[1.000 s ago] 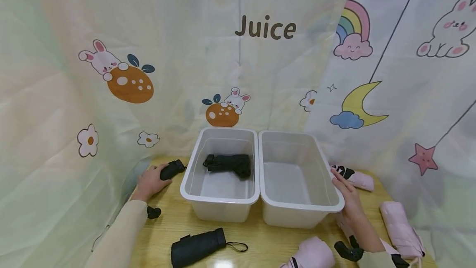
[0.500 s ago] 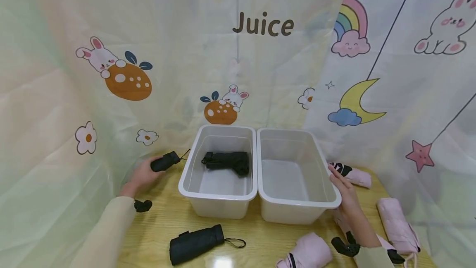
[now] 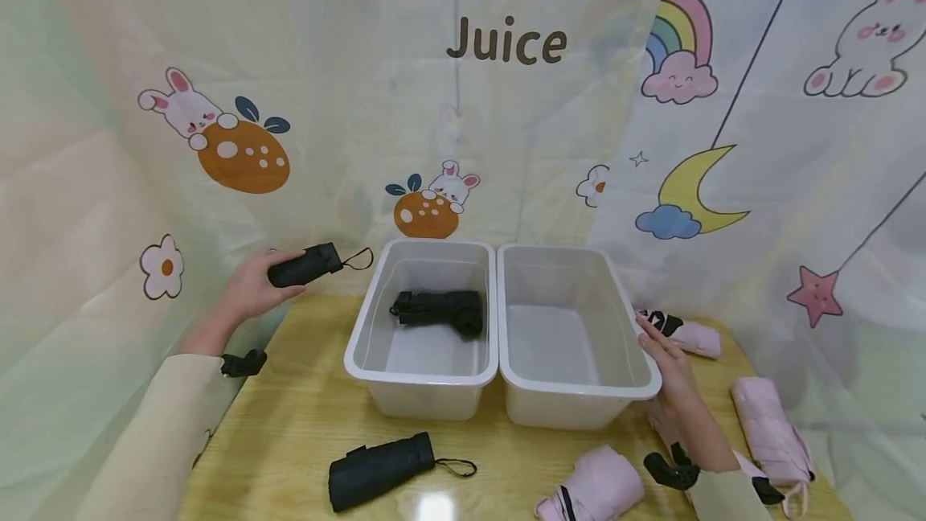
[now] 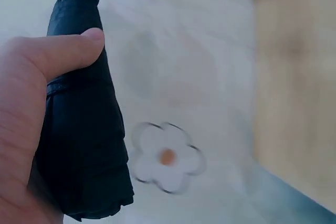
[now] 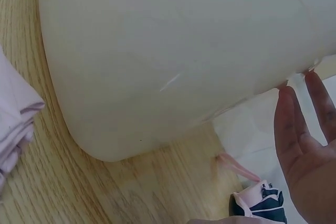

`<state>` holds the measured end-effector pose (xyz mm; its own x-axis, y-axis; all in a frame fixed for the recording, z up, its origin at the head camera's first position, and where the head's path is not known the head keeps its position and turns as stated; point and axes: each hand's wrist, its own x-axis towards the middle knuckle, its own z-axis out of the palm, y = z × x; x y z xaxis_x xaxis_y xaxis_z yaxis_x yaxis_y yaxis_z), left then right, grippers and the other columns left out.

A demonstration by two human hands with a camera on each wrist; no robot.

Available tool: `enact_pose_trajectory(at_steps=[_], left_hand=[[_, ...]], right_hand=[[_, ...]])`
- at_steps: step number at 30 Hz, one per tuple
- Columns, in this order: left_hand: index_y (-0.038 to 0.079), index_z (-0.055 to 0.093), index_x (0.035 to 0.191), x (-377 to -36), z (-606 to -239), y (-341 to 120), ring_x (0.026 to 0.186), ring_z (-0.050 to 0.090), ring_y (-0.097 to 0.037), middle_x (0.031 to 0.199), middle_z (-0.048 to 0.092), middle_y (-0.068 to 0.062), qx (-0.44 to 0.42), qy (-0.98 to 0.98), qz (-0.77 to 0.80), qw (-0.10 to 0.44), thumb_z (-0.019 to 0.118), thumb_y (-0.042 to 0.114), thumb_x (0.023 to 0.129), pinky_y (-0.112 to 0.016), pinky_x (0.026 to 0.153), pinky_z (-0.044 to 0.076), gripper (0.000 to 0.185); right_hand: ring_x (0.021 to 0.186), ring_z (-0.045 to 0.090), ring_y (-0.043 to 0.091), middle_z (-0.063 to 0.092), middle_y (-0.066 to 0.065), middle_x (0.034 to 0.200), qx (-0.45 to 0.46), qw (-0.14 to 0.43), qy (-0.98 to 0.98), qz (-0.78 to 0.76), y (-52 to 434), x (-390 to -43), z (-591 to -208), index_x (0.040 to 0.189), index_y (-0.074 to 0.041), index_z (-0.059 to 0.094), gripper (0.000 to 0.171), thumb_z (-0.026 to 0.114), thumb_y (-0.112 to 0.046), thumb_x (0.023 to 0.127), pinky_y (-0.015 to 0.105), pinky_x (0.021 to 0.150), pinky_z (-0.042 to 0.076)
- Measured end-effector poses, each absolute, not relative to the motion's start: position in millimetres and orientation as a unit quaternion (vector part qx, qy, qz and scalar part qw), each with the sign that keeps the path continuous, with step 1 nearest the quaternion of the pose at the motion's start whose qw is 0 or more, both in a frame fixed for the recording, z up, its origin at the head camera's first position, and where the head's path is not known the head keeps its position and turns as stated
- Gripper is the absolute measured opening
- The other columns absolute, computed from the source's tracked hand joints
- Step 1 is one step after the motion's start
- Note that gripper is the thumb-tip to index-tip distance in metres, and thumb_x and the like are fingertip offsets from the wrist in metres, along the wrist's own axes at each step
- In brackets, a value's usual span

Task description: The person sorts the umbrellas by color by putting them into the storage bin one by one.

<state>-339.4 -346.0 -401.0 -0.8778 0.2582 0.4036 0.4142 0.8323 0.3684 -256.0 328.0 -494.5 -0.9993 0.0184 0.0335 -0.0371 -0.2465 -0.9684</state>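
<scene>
A: Where is the small folded black umbrella (image 3: 304, 265) at this moment?

B: In the air, left of the two white plastic bins and just in front of the printed cloth backdrop (image 3: 463, 103). The left hand (image 3: 249, 292) has its fingers and thumb wrapped round the middle of it. The left wrist view shows the thumb (image 4: 63, 53) laid across the dark fabric, with the loose end of the canopy sticking out below the palm.

A: And the right hand (image 3: 669, 360)?

B: Its fingers are straight and lie flat against the far right rim of the empty right-hand white bin (image 3: 579, 400). It grips nothing; it seems to be steadying the bin.

A: What might go wrong?

B: The grip sits mid-body on slippery fabric, so I'd judge the umbrella could slide or tip out of the hand. Its thin wrist loop (image 3: 358, 258) dangles towards the left-hand white bin (image 3: 419, 392), which already holds another folded black umbrella (image 3: 437, 309). That loop could catch on the rim. A clumsy drop could also nudge the bin, since only the right one has a hand on it.

A: Anything else nearby?

B: A third black folded umbrella (image 3: 379, 469) lies at the near edge of the wooden tabletop (image 3: 304, 416), well apart from the raised one. Several pink folded umbrellas (image 3: 770, 428) lie on the right around the right hand.
</scene>
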Motion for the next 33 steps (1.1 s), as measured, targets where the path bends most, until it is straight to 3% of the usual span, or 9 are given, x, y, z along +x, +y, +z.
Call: enact_pose_trajectory(at_steps=[15, 26, 33], left_hand=[[0.021, 0.061, 0.135, -344.1, -329.7, -248.0, 0.102, 0.054, -0.031, 0.124, 0.059, -0.014, -0.252, -0.936, -0.232, 0.08, 0.084, 0.025, 0.078, -0.046, 0.08, 0.047, 0.061], [0.026, 0.064, 0.131, -361.2, -342.2, -177.8, 0.1, 0.053, -0.024, 0.123, 0.059, -0.004, -0.283, -0.919, -0.275, -0.009, 0.085, 0.023, 0.075, -0.035, 0.075, 0.052, 0.06], [0.028, 0.064, 0.131, -377.1, -364.8, -150.2, 0.098, 0.056, -0.019, 0.127, 0.06, 0.0, -0.285, -0.92, -0.264, -0.047, 0.085, 0.021, 0.075, -0.033, 0.079, 0.05, 0.059]], right_hand=[[0.108, 0.057, 0.0, 0.054, -0.022, 0.127, 0.012, 0.028, -0.625, 0.78, 326.9, -253.3, -495.8, 0.152, -0.016, 0.035, 0.052, 0.051, -0.023, 0.103, 0.023, 0.082, 0.05], [0.11, 0.056, 0.0, 0.055, -0.023, 0.127, 0.021, 0.023, -0.61, 0.792, 323.8, -253.1, -498.9, 0.152, -0.013, 0.032, 0.054, 0.051, -0.022, 0.102, 0.022, 0.084, 0.049], [0.113, 0.053, -0.004, 0.045, -0.018, 0.142, 0.01, 0.023, -0.61, 0.792, 322.8, -254.8, -497.2, 0.153, -0.017, 0.032, 0.054, 0.051, -0.024, 0.103, 0.019, 0.087, 0.047]])
